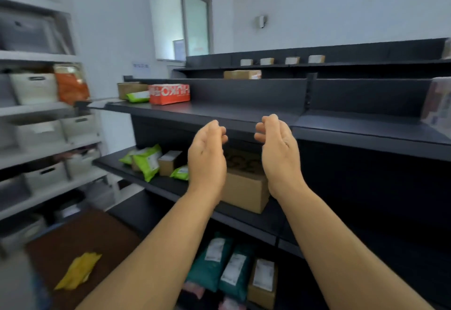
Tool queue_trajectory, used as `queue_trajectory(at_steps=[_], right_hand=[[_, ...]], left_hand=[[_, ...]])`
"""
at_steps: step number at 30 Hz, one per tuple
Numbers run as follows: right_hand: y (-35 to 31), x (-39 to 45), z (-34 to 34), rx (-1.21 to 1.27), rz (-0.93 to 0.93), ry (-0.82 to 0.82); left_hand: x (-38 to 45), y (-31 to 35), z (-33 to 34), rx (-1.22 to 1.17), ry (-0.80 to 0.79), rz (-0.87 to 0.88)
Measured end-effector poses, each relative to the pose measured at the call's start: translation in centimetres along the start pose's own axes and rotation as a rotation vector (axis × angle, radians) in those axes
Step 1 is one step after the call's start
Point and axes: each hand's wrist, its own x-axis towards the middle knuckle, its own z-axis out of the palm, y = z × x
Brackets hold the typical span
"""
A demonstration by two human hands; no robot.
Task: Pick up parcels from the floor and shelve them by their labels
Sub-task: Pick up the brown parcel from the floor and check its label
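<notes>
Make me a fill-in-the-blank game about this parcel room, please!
1. Both hands, left hand and right hand, hold ____.
2. The parcel lying on the floor is ____ in colour.
3. The red box sits on the dark shelf beside a ____ bag.
4. Between the wrists, on a lower shelf, stands a brown ____ box.

Missing words: nothing; yellow; green; cardboard

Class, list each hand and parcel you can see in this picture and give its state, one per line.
Left hand: raised, fingers loosely curled, holding nothing.
Right hand: raised, fingers loosely curled, holding nothing.
Yellow parcel: lying on the floor, not yet shelved.
Red box: shelved, print upside down.
Big carton: shelved behind the hands.
Teal bags: shelved low, leaning, labels showing.
</notes>
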Motion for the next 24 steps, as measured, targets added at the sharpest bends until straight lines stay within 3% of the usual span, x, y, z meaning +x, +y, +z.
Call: queue_trajectory(at_steps=[13, 24], right_hand=[[8.9, -4.0, 11.9, 0.066, 0.259, -0.476], [14.2, -13.0, 19.6, 0.056, 0.44, -0.853]], left_hand=[[-1.3, -7.0, -13.4, 0.13, 0.48, -0.172], [-9.0, -9.1, -22.6, 0.218, 0.877, -0.253]])
